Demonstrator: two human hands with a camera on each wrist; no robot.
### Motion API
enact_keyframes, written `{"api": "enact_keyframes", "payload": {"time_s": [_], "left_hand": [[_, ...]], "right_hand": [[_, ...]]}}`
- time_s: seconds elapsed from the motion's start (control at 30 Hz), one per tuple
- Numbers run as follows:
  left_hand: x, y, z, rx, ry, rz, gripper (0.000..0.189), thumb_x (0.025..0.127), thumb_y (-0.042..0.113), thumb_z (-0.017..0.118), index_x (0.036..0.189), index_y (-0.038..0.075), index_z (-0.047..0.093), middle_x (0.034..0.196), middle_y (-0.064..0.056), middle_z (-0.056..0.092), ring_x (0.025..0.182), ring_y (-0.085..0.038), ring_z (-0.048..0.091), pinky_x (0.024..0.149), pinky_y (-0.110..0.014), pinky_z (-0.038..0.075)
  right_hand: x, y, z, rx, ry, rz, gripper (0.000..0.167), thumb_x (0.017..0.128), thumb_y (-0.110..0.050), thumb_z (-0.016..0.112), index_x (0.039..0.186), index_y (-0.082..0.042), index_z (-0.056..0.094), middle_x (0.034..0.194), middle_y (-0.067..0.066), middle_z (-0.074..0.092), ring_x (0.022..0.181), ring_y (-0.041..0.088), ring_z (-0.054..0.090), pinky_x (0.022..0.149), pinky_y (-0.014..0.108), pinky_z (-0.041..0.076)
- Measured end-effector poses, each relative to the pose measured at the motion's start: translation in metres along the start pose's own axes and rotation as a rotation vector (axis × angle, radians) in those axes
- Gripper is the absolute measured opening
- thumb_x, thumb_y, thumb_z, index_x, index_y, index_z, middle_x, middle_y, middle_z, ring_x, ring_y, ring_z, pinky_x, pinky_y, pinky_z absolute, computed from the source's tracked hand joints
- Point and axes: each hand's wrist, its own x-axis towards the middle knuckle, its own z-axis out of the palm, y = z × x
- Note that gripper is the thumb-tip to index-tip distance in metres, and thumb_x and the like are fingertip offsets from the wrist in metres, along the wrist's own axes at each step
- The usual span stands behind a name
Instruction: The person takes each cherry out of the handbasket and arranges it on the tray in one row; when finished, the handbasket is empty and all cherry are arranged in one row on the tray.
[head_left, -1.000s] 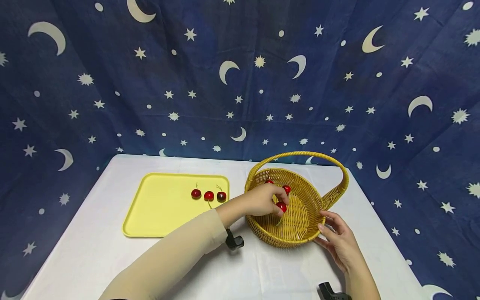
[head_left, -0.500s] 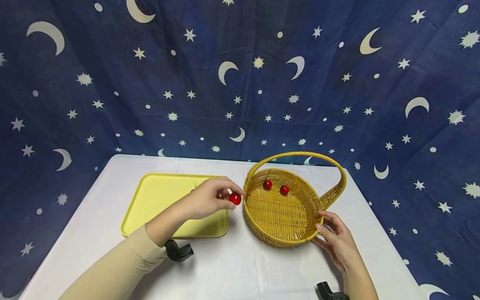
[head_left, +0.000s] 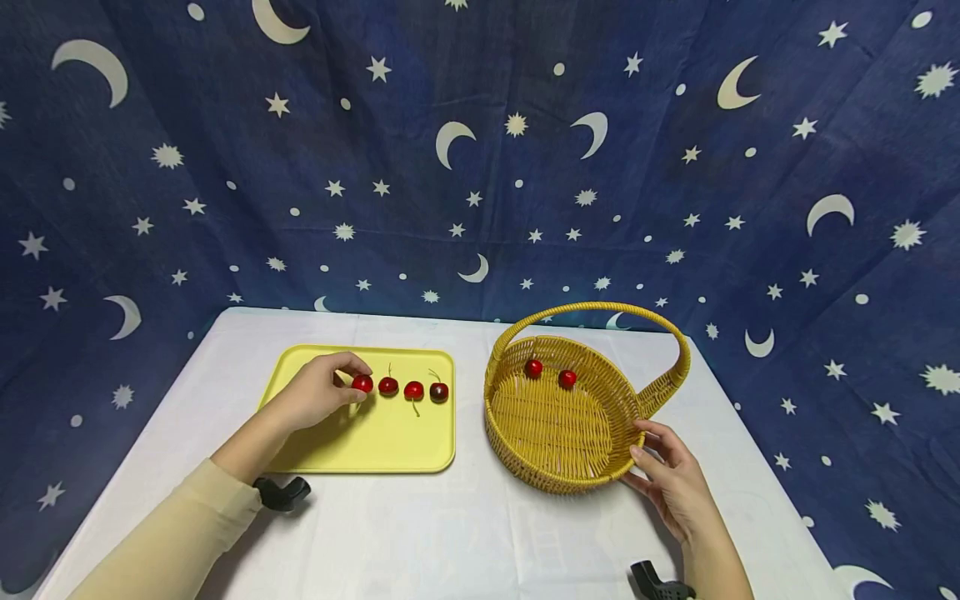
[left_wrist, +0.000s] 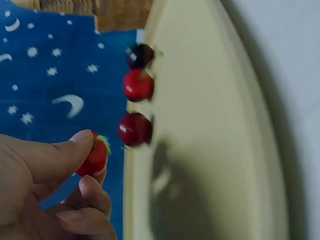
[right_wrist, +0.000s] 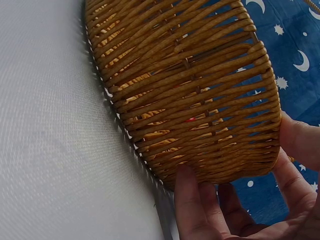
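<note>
Between thumb and fingers, my left hand (head_left: 315, 393) pinches a red cherry (head_left: 362, 383) over the yellow tray (head_left: 375, 442). The left wrist view shows a green stem on this cherry (left_wrist: 93, 159), held apart from the tray surface. To its right, a dark red cherry (head_left: 388, 386), a bright red cherry (head_left: 414, 391) and another dark cherry (head_left: 438, 392) lie in a row on the tray. My right hand (head_left: 678, 479) grips the near right rim of a round wicker basket (head_left: 517, 471). Inside the basket, at the back, are two red cherries, one left (head_left: 533, 368) and one right (head_left: 567, 379).
A tall arched handle (head_left: 592, 307) rises over the basket. Both stand on a white-covered table (head_left: 420, 533), with a strip of tabletop between tray and basket. A dark blue curtain (head_left: 405, 150) with moons and stars hangs behind and along the sides.
My left hand has lifted a cherry out of the basket and carried it left, across the gap, to the tray. The right hand keeps its hold on the basket.
</note>
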Motion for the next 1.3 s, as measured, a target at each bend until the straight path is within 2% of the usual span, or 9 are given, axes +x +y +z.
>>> {"api": "enact_keyframes", "payload": {"time_s": [0.1, 0.37, 0.67, 0.9, 0.97, 1.07, 1.2, 1.3], "left_hand": [[0.005, -0.012, 0.002, -0.003, -0.012, -0.029, 0.030, 0.094, 0.008, 0.081, 0.124, 0.006, 0.074, 0.121, -0.017, 0.074, 0.091, -0.025, 0.065, 0.079, -0.035, 0.052], [0.017, -0.027, 0.010, 0.012, -0.007, -0.013, 0.026, 0.094, 0.008, 0.081, 0.120, 0.006, 0.077, 0.112, -0.012, 0.077, 0.096, -0.024, 0.070, 0.086, -0.036, 0.052], [0.018, -0.030, 0.012, 0.029, 0.009, -0.028, 0.034, 0.094, 0.011, 0.082, 0.126, 0.005, 0.075, 0.117, -0.014, 0.078, 0.104, -0.026, 0.070, 0.093, -0.042, 0.051], [0.015, -0.026, 0.005, 0.008, 0.016, -0.026, 0.041, 0.095, 0.010, 0.080, 0.134, 0.003, 0.071, 0.129, -0.021, 0.075, 0.116, -0.038, 0.071, 0.100, -0.052, 0.055], [0.013, -0.023, 0.001, 0.004, 0.026, -0.027, 0.042, 0.096, 0.010, 0.080, 0.136, 0.003, 0.070, 0.131, -0.023, 0.073, 0.116, -0.039, 0.071, 0.096, -0.048, 0.057], [0.010, -0.012, -0.003, -0.003, 0.034, -0.019, 0.043, 0.096, 0.010, 0.079, 0.138, 0.004, 0.069, 0.133, -0.025, 0.071, 0.103, -0.034, 0.072, 0.086, -0.039, 0.056], [0.005, 0.015, 0.001, -0.030, 0.019, 0.035, 0.043, 0.095, 0.006, 0.080, 0.136, 0.004, 0.070, 0.129, -0.024, 0.072, 0.084, -0.023, 0.065, 0.078, -0.034, 0.053], [0.002, 0.038, 0.009, -0.075, -0.005, 0.094, 0.041, 0.093, 0.003, 0.080, 0.133, 0.006, 0.072, 0.127, -0.023, 0.073, 0.081, -0.020, 0.063, 0.074, -0.030, 0.053]], "right_hand": [[0.000, 0.000, 0.000, -0.003, 0.001, 0.002, 0.051, 0.105, -0.008, 0.067, 0.153, -0.008, 0.049, 0.129, -0.003, 0.060, 0.110, 0.012, 0.072, 0.087, 0.035, 0.066], [0.000, 0.000, 0.000, -0.007, 0.001, -0.004, 0.052, 0.106, -0.008, 0.067, 0.154, -0.006, 0.047, 0.131, 0.000, 0.058, 0.110, 0.012, 0.073, 0.087, 0.036, 0.066], [0.001, 0.000, 0.000, -0.018, 0.009, 0.002, 0.053, 0.106, -0.007, 0.067, 0.154, -0.005, 0.046, 0.132, 0.001, 0.057, 0.110, 0.012, 0.073, 0.087, 0.036, 0.065], [0.000, 0.000, 0.000, -0.015, 0.006, 0.003, 0.053, 0.105, -0.007, 0.068, 0.154, -0.006, 0.047, 0.131, 0.000, 0.058, 0.110, 0.012, 0.073, 0.088, 0.036, 0.065], [-0.001, -0.001, 0.001, -0.016, 0.004, 0.003, 0.053, 0.105, -0.008, 0.068, 0.154, -0.006, 0.047, 0.130, -0.001, 0.058, 0.110, 0.011, 0.072, 0.088, 0.035, 0.065], [0.000, -0.001, 0.001, -0.017, 0.003, 0.002, 0.053, 0.105, -0.008, 0.068, 0.154, -0.006, 0.047, 0.131, -0.001, 0.058, 0.111, 0.011, 0.072, 0.088, 0.035, 0.065], [0.000, -0.001, 0.001, -0.018, 0.006, 0.002, 0.053, 0.105, -0.007, 0.068, 0.154, -0.005, 0.047, 0.132, 0.001, 0.057, 0.111, 0.011, 0.073, 0.088, 0.036, 0.065], [0.000, 0.000, 0.001, -0.018, 0.006, 0.003, 0.054, 0.105, -0.007, 0.068, 0.155, -0.005, 0.047, 0.133, 0.002, 0.056, 0.111, 0.011, 0.073, 0.088, 0.036, 0.065]]}}
